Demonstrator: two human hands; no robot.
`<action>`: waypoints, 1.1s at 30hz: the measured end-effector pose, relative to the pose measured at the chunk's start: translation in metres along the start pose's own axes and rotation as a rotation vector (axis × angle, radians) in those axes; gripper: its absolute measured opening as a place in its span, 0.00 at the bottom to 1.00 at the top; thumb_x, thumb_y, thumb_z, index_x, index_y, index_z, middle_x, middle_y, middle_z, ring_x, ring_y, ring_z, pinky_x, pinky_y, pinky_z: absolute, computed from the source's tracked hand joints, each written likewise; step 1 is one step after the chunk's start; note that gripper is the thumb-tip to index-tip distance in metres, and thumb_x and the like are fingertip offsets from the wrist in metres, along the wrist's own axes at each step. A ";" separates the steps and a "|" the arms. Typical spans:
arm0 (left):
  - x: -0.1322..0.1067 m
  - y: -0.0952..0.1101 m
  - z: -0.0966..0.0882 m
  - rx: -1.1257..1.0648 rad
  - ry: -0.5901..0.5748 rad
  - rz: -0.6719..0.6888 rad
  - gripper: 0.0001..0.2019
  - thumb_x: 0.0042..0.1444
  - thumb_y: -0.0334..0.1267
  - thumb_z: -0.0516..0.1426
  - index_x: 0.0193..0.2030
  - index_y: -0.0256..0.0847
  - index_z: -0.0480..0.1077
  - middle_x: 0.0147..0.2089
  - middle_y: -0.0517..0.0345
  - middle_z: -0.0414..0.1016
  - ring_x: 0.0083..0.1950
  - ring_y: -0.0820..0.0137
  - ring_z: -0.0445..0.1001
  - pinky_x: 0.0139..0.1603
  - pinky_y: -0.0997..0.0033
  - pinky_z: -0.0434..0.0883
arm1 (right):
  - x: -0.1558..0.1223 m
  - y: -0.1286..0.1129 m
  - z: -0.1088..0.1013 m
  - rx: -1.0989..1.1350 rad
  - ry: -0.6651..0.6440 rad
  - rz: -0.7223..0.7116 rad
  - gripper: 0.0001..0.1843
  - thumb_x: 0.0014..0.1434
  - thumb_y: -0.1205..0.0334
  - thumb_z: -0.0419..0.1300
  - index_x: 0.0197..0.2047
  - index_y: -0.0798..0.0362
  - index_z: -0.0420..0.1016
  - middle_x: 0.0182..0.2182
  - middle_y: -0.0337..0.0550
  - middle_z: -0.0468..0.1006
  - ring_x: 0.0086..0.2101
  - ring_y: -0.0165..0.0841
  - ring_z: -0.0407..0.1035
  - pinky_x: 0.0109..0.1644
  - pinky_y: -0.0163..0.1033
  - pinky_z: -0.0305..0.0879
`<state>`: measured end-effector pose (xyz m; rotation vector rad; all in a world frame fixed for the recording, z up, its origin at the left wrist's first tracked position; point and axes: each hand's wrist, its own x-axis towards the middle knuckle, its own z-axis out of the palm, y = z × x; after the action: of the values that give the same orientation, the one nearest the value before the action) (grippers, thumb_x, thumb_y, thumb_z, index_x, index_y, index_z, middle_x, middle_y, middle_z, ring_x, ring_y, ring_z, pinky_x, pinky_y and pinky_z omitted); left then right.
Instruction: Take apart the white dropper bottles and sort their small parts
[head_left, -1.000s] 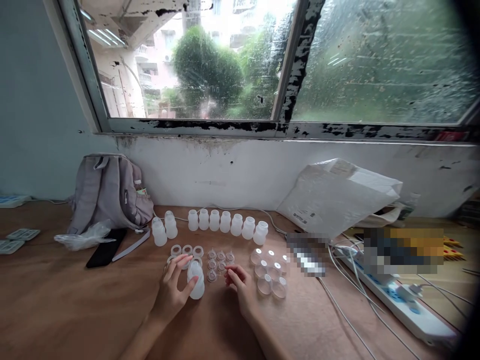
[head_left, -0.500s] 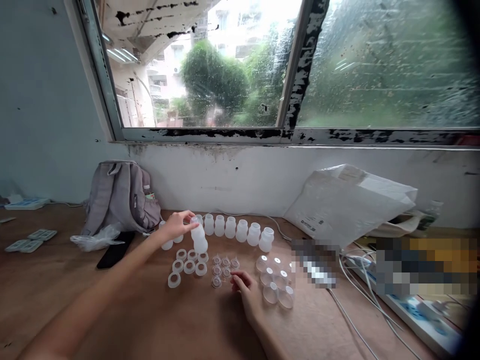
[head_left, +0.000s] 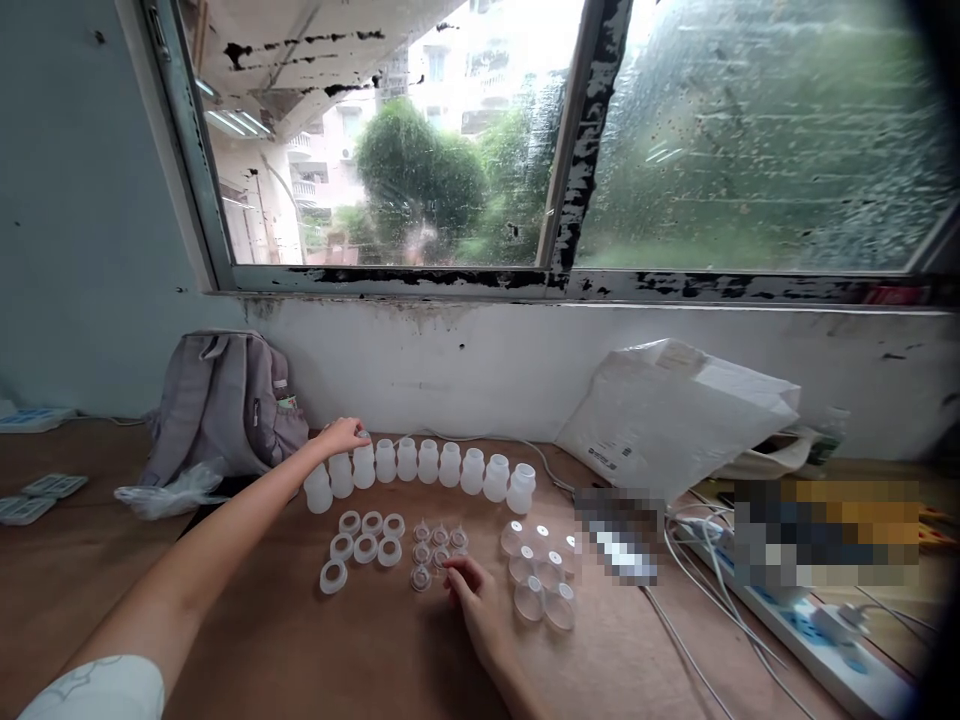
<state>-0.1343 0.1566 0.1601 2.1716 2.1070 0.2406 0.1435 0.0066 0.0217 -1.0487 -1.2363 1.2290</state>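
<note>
Translucent white baby bottles (head_left: 428, 462), all uncapped, stand upright in a curved row near the wall. My left hand (head_left: 343, 436) reaches over the left end of that row, its fingers closed on the rim of one bottle (head_left: 364, 466) standing in line. In front of the row lie several white collar rings (head_left: 365, 548) and, right of them, clear silicone nipples (head_left: 421, 554). At the near right edge of the nipples is my right hand (head_left: 476, 598), thumb and fingers curled together; what they hold, if anything, cannot be made out. Clear domed caps (head_left: 529, 598) sit right of this hand.
A grey backpack (head_left: 225, 405) leans on the wall at left, with a crumpled plastic bag (head_left: 172, 488) before it. At right are a large white plastic bag (head_left: 675, 415), loose cables and a power strip (head_left: 817, 625). A blurred patch covers something right of the caps.
My left hand has moved left and back with the bottle, which was lifted and tilted before and now stands in the row. My right hand stays by the nipples. The view has shifted slightly.
</note>
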 end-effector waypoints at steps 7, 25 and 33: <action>0.004 -0.008 0.016 0.026 -0.009 -0.034 0.22 0.46 0.52 0.50 0.43 0.40 0.65 0.42 0.50 0.72 0.45 0.58 0.69 0.39 0.67 0.65 | 0.002 0.018 0.000 -0.070 -0.001 -0.065 0.09 0.46 0.57 0.57 0.27 0.53 0.73 0.18 0.37 0.69 0.18 0.29 0.60 0.21 0.33 0.55; -0.028 0.013 0.012 -0.073 0.268 0.064 0.19 0.54 0.44 0.45 0.51 0.38 0.57 0.53 0.50 0.63 0.49 0.65 0.65 0.47 0.69 0.62 | 0.000 0.018 0.001 -0.259 -0.040 -0.186 0.07 0.47 0.65 0.54 0.28 0.52 0.73 0.22 0.40 0.73 0.24 0.33 0.65 0.28 0.35 0.60; -0.147 0.031 0.067 -0.023 0.215 0.365 0.08 0.53 0.40 0.47 0.32 0.42 0.65 0.35 0.56 0.68 0.38 0.66 0.67 0.40 0.67 0.61 | -0.001 0.025 0.004 -0.483 -0.090 -0.354 0.09 0.50 0.69 0.51 0.34 0.54 0.70 0.27 0.42 0.72 0.28 0.32 0.66 0.32 0.34 0.62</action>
<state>-0.0955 0.0108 0.0945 2.6068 1.7692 0.5473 0.1372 0.0071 -0.0028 -1.0581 -1.7577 0.7259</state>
